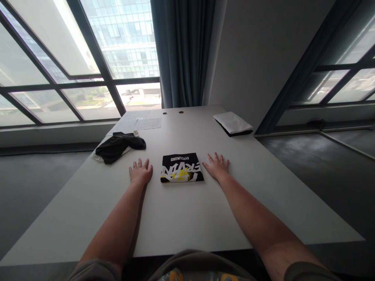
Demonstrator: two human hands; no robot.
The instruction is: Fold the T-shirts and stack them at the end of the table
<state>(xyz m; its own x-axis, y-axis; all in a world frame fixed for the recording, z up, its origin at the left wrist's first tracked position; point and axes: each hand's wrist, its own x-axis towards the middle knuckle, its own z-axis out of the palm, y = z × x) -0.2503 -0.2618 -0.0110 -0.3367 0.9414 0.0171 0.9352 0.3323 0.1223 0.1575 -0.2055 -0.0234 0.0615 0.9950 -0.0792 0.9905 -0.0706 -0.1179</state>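
A black folded cloth item [181, 168], seemingly a T-shirt, lies flat on the white table in front of me. White lettering and a yellow patch are printed on it, and the small text reads upside down. My left hand [141, 172] rests palm down on the table to its left, fingers spread, holding nothing. On the other side, close to the item's right edge, my right hand [216, 166] also lies flat with fingers apart and nothing in it. Neither hand appears to grip the folded item.
A crumpled black cloth [118, 146] lies beyond my left hand. Paper sheets [148, 123] lie at the table's far left. A folded white-and-black cloth [233, 123] sits far right. Two round cable holes are near the back edge of the white table [187, 218], before a blue curtain [183, 54].
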